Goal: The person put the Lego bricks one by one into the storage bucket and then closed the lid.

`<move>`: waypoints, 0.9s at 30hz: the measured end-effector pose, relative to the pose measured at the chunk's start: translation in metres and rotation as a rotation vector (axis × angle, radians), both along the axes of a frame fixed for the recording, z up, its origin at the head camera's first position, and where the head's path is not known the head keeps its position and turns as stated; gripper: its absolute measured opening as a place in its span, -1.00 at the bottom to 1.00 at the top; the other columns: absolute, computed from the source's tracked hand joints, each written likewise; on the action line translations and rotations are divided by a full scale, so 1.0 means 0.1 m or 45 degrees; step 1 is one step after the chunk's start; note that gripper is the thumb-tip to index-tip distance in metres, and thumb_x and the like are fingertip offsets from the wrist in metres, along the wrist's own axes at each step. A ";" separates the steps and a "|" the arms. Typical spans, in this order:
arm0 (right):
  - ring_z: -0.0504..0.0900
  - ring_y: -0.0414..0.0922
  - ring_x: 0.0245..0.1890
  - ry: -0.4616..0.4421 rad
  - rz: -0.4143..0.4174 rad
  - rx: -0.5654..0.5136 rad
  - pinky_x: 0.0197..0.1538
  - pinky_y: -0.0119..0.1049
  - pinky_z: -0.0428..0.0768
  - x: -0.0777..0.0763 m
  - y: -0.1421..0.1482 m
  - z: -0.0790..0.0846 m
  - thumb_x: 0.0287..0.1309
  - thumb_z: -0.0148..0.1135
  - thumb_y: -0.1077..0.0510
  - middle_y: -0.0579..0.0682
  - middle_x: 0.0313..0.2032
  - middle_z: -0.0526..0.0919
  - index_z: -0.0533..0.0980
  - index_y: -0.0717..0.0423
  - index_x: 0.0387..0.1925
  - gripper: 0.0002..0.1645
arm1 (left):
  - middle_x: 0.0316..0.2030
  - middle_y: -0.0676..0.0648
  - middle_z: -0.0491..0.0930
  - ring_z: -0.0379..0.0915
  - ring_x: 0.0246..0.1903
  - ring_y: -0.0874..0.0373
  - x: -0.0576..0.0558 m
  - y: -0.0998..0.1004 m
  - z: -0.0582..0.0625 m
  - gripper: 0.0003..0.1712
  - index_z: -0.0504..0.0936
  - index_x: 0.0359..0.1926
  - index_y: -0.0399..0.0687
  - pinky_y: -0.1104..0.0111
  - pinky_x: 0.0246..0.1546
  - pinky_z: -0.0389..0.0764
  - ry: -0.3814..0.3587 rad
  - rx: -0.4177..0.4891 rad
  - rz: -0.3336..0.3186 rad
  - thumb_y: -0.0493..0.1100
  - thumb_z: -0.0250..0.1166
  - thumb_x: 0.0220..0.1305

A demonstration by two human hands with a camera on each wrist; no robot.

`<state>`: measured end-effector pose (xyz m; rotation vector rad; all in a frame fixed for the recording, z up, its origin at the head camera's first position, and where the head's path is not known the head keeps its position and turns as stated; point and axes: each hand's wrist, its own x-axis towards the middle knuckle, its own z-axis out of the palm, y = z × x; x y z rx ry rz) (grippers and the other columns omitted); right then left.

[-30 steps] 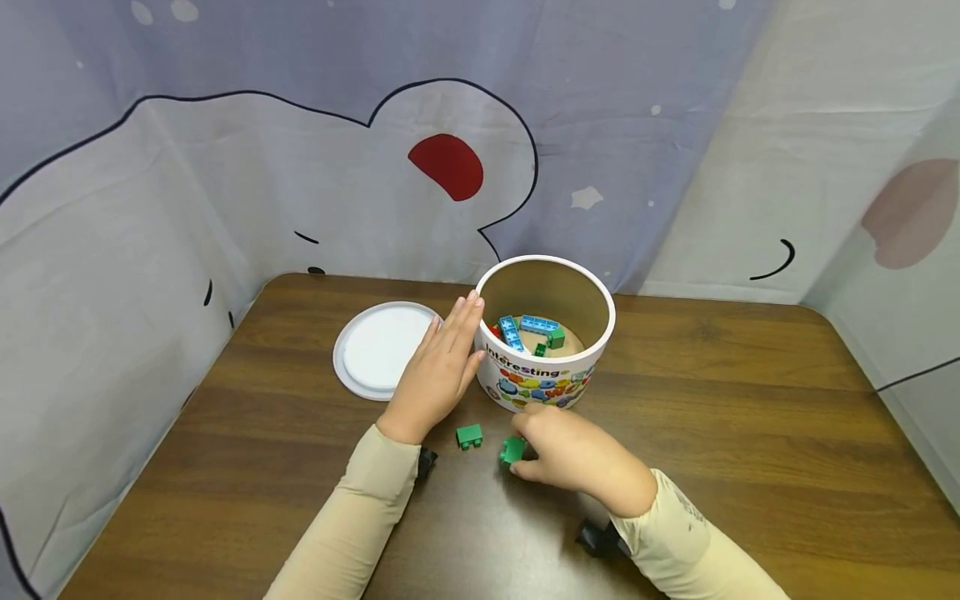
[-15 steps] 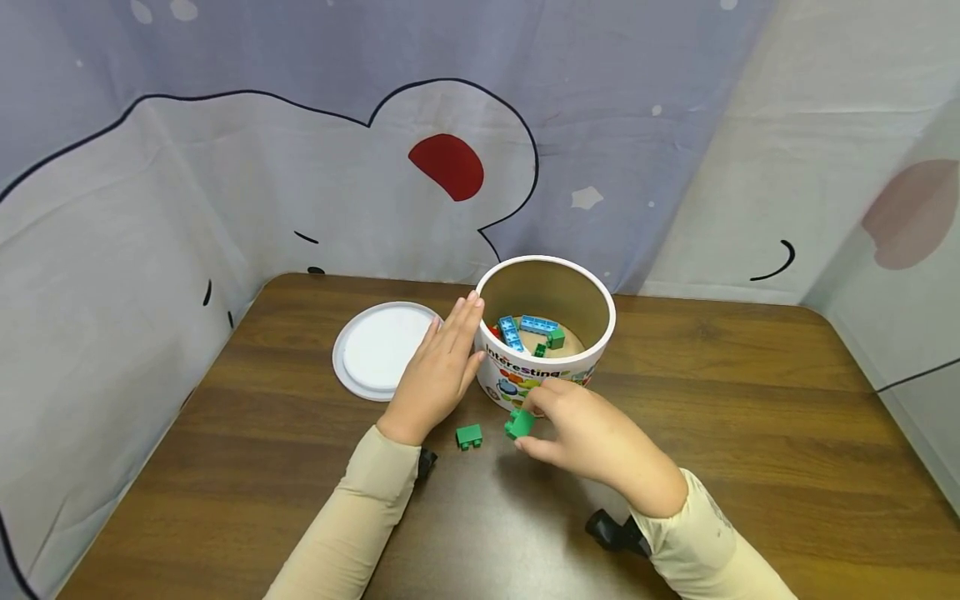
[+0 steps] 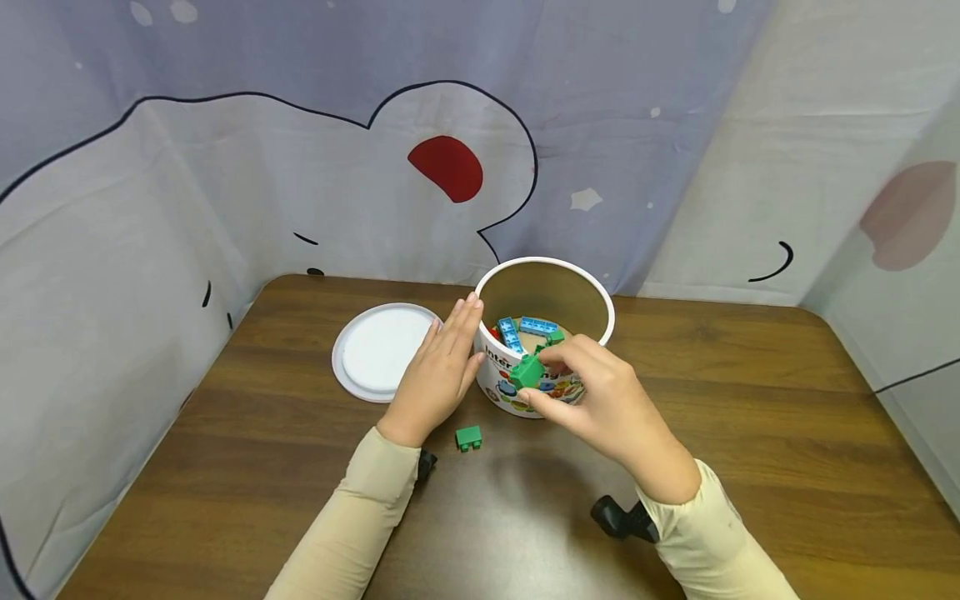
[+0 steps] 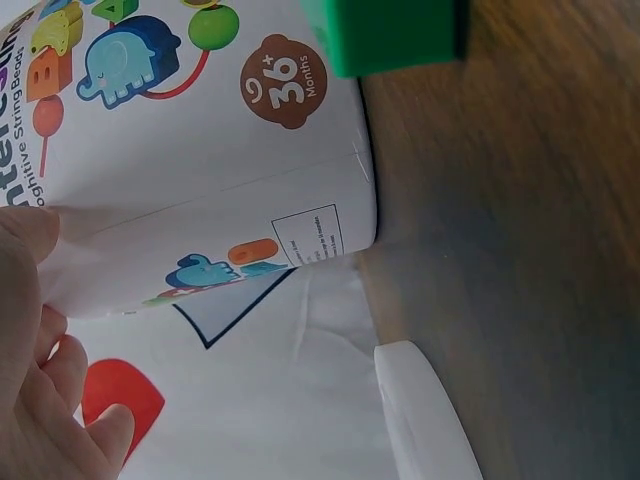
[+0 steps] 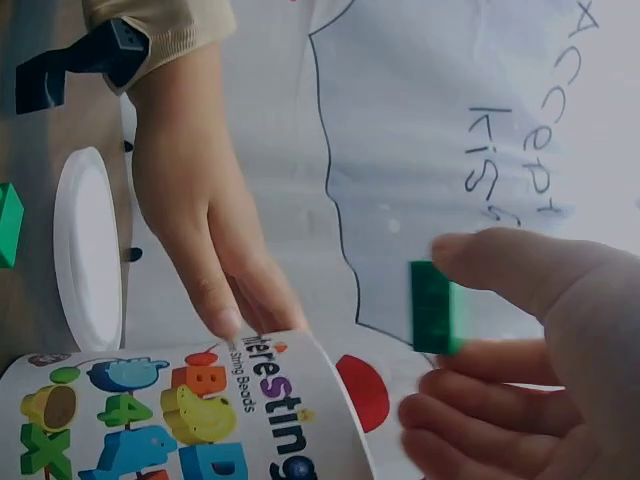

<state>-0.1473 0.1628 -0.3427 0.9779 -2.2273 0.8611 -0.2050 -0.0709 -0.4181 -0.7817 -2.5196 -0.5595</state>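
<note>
My right hand point(image 3: 611, 408) pinches a green building brick point(image 3: 527, 372) between thumb and fingers, raised in front of the round tub point(image 3: 501, 379) near its front rim. In the right wrist view the same brick point(image 5: 432, 307) shows between thumb and fingertips. Against the left side of the tub rests my left hand point(image 3: 435, 375), fingers straight and reaching up to the rim. A second green brick point(image 3: 468, 437) lies on the table below the tub, between the two forearms. Inside the tub are blue bricks point(image 3: 510, 335), some green ones and a bit of red.
The white lid point(image 3: 382, 350) lies flat on the wooden table point(image 3: 720, 392), left of the tub and partly behind my left hand. A printed curtain point(image 3: 337, 183) hangs right behind the table's back edge. Black wrist cameras point(image 3: 622, 518) stick out under the forearms.
My right hand has lifted its green brick off the table and brought it up and slightly right, toward the tub's front rim. The left hand stays in place against the tub.
</note>
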 end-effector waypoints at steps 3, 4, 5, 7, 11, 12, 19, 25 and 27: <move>0.67 -0.13 -0.29 0.046 -0.015 -0.075 -0.20 -0.24 0.68 -0.10 0.00 0.01 -0.15 0.63 0.23 -0.02 -0.27 0.68 0.64 0.22 -0.20 -0.58 | 0.59 -0.10 0.00 -0.12 0.56 0.08 0.00 0.00 0.00 -0.19 -0.01 0.61 -0.15 -0.01 0.50 0.03 -0.009 -0.003 0.002 -0.12 0.17 0.53; 0.67 -0.12 -0.29 0.051 -0.028 -0.092 -0.19 -0.23 0.67 -0.13 0.00 0.01 -0.14 0.63 0.23 -0.01 -0.26 0.69 0.64 0.23 -0.20 -0.58 | 0.59 -0.09 0.00 -0.12 0.56 0.09 0.00 0.00 0.01 -0.19 -0.02 0.61 -0.14 -0.01 0.51 0.02 -0.014 -0.003 0.003 -0.12 0.17 0.53; 0.68 -0.11 -0.29 0.052 -0.041 -0.104 -0.18 -0.20 0.67 -0.17 0.00 0.01 -0.13 0.63 0.23 0.01 -0.26 0.69 0.64 0.24 -0.19 -0.58 | 0.59 -0.09 -0.01 -0.13 0.57 0.09 0.01 0.00 0.01 -0.19 -0.02 0.61 -0.14 0.00 0.51 0.01 -0.016 -0.005 0.004 -0.12 0.16 0.53; 0.69 -0.08 -0.29 0.051 -0.065 -0.116 -0.18 -0.17 0.68 -0.26 0.00 0.01 -0.11 0.62 0.23 0.05 -0.28 0.70 0.65 0.27 -0.18 -0.58 | 0.59 -0.09 -0.02 -0.13 0.57 0.09 0.01 0.00 0.01 -0.19 -0.03 0.61 -0.14 0.00 0.51 0.00 -0.020 -0.007 0.005 -0.11 0.16 0.53; 0.68 -0.04 -0.30 0.001 -0.109 -0.119 -0.17 -0.15 0.70 -0.42 0.00 0.01 -0.06 0.60 0.26 0.11 -0.32 0.68 0.64 0.33 -0.12 -0.56 | 0.60 -0.09 -0.03 -0.14 0.57 0.09 0.02 -0.01 0.01 -0.19 -0.04 0.62 -0.13 0.00 0.51 0.00 -0.024 -0.005 0.005 -0.11 0.14 0.54; 0.68 -0.04 -0.30 -0.023 -0.120 -0.114 -0.17 -0.15 0.70 -0.46 0.00 0.01 -0.04 0.60 0.27 0.11 -0.33 0.67 0.64 0.33 -0.10 -0.56 | 0.60 -0.09 -0.03 -0.14 0.57 0.09 0.02 -0.01 0.01 -0.19 -0.04 0.62 -0.13 0.00 0.51 0.00 -0.024 -0.005 0.006 -0.10 0.14 0.54; 0.69 0.00 -0.29 -0.268 -0.219 0.006 -0.14 -0.15 0.69 -0.66 -0.01 0.01 0.07 0.51 0.32 0.12 -0.30 0.67 0.62 0.33 0.01 -0.56 | 0.60 -0.09 -0.03 -0.15 0.57 0.09 0.02 -0.02 0.00 -0.19 -0.04 0.62 -0.13 -0.03 0.50 0.03 -0.022 0.009 0.006 -0.11 0.15 0.54; 0.72 0.05 -0.28 -0.430 -0.334 0.062 -0.15 -0.09 0.71 -0.75 -0.02 -0.01 0.16 0.42 0.35 0.18 -0.29 0.70 0.56 0.39 0.11 -0.53 | 0.60 -0.08 -0.04 -0.18 0.57 0.11 0.02 -0.01 0.00 -0.20 -0.04 0.62 -0.13 0.01 0.51 0.00 -0.023 -0.001 0.002 -0.11 0.13 0.55; 0.72 0.06 -0.26 -0.467 -0.364 0.052 -0.13 -0.08 0.71 -0.75 -0.03 -0.01 0.18 0.39 0.35 0.19 -0.27 0.70 0.54 0.39 0.15 -0.51 | 0.60 -0.08 -0.04 -0.17 0.57 0.10 0.02 -0.01 0.00 -0.20 -0.04 0.62 -0.13 0.00 0.51 0.00 -0.016 -0.001 -0.001 -0.12 0.14 0.55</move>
